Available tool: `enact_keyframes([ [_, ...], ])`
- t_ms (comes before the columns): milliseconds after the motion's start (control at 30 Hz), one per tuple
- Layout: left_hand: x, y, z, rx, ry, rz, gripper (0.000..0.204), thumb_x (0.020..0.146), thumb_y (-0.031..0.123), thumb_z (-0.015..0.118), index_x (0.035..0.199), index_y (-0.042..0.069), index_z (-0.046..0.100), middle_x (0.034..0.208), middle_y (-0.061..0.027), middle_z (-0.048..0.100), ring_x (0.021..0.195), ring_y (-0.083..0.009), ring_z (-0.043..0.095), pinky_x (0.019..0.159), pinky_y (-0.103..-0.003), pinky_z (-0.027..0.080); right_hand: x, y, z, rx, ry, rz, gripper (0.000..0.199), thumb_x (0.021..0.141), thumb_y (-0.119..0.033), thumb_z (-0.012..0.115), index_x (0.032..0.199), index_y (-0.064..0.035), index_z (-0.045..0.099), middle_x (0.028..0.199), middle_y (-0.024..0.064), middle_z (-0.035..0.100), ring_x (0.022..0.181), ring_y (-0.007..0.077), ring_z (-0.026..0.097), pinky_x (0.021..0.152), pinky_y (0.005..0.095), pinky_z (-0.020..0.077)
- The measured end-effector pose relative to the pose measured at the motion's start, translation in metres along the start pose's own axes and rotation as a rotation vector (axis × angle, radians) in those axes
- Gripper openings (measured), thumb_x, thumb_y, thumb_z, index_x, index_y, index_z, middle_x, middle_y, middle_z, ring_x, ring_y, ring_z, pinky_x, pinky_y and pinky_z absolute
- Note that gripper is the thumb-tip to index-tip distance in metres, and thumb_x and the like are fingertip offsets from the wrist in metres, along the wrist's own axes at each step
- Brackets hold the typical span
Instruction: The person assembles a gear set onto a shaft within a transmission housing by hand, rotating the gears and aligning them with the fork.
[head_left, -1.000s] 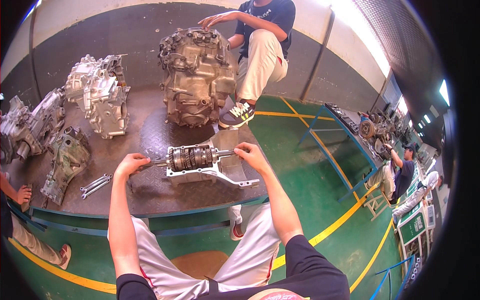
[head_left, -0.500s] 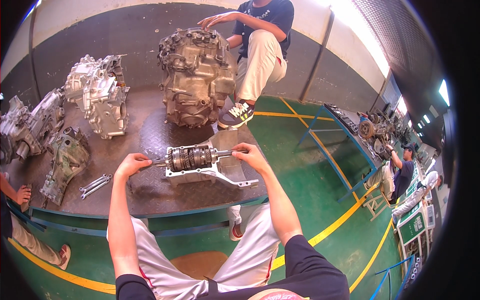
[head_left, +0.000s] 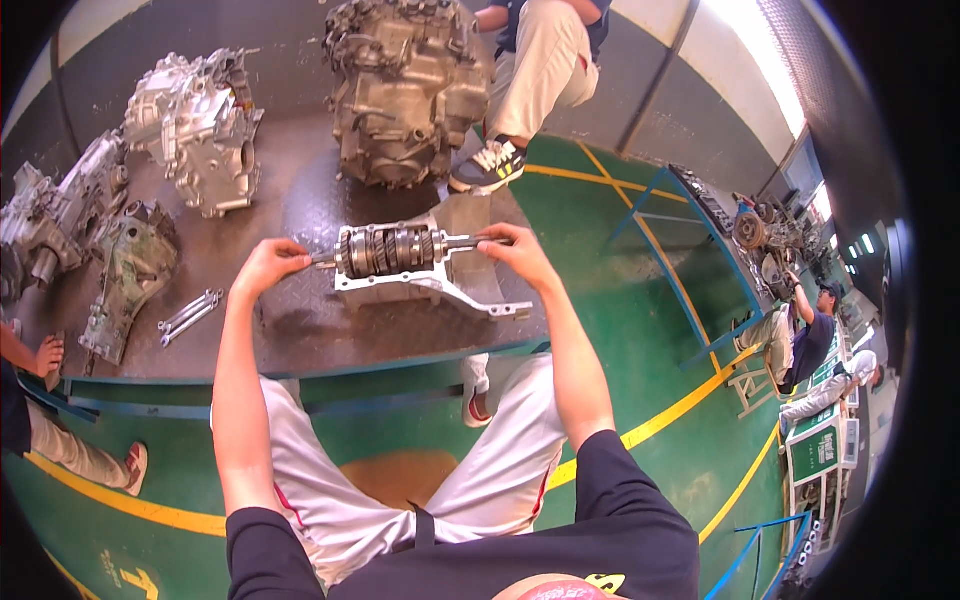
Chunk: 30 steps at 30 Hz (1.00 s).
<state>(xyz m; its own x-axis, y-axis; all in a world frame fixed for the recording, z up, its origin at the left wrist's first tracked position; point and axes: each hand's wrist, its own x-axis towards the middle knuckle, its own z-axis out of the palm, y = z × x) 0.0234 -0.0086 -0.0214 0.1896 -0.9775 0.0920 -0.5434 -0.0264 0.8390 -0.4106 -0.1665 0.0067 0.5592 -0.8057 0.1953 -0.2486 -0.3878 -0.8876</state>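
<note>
A gear shaft (head_left: 390,250) with several dark gears lies level over a pale metal bracket (head_left: 420,290) on the steel workbench (head_left: 300,330). My left hand (head_left: 268,265) grips the shaft's left end. My right hand (head_left: 512,250) pinches its right end. Both arms reach forward from the lower edge, and my legs in light trousers show below the bench.
A large gearbox housing (head_left: 405,90) stands at the back of the bench, beside another person's leg and shoe (head_left: 490,165). More housings (head_left: 195,125) and a green-grey cover (head_left: 125,270) lie at left, with wrenches (head_left: 188,315) near them. People work at far right (head_left: 810,340).
The view has tipped down, so the bench and shaft sit higher in the picture. Both hands stay on the shaft ends.
</note>
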Motion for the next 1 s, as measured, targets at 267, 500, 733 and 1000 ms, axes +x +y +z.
enact_keyframes([
  [267, -0.004, 0.021, 0.001, 0.110, 0.011, 0.055, 0.026, 0.082, 0.020, 0.078, 0.099, 0.001, 0.073, 0.081, -0.0075, 0.070, 0.077, -0.0128, 0.063, 0.072, -0.030, 0.050, -0.003, 0.004, -0.014, 0.029, 0.049, -0.048, 0.023, 0.088, -0.016, 0.073, 0.104, -0.0001, 0.069, 0.083, 0.0017, 0.066, 0.074, 0.0087, 0.057, 0.068, 0.0239, 0.0459],
  [500, -0.003, 0.022, 0.002, 0.096, -0.023, 0.034, 0.026, 0.083, 0.018, 0.076, 0.102, 0.000, 0.072, 0.085, -0.0082, 0.071, 0.081, -0.0145, 0.064, 0.076, -0.030, 0.050, -0.001, 0.012, -0.015, 0.140, 0.168, -0.061, 0.016, 0.090, -0.014, 0.069, 0.097, 0.0014, 0.069, 0.077, 0.0003, 0.064, 0.069, 0.0075, 0.055, 0.064, 0.0233, 0.0440],
  [733, 0.000, 0.016, -0.010, 0.227, 0.201, -0.151, 0.033, 0.084, 0.034, 0.072, 0.093, 0.002, 0.073, 0.082, -0.0128, 0.070, 0.079, -0.0169, 0.064, 0.077, -0.035, 0.050, 0.005, 0.014, -0.010, 0.134, 0.211, -0.078, 0.027, 0.098, -0.025, 0.060, 0.089, -0.0008, 0.069, 0.079, 0.0021, 0.065, 0.069, 0.0080, 0.055, 0.063, 0.0239, 0.0443],
  [1000, 0.002, 0.012, -0.015, -0.227, 0.280, -0.222, 0.037, 0.095, 0.036, 0.059, 0.100, 0.001, 0.068, 0.098, -0.0056, 0.072, 0.090, -0.0177, 0.065, 0.084, -0.031, 0.048, 0.006, 0.006, -0.005, 0.193, 0.169, 0.012, 0.036, 0.102, -0.033, 0.052, 0.106, -0.0009, 0.067, 0.096, 0.0076, 0.070, 0.082, 0.0124, 0.062, 0.069, 0.0268, 0.0491],
])
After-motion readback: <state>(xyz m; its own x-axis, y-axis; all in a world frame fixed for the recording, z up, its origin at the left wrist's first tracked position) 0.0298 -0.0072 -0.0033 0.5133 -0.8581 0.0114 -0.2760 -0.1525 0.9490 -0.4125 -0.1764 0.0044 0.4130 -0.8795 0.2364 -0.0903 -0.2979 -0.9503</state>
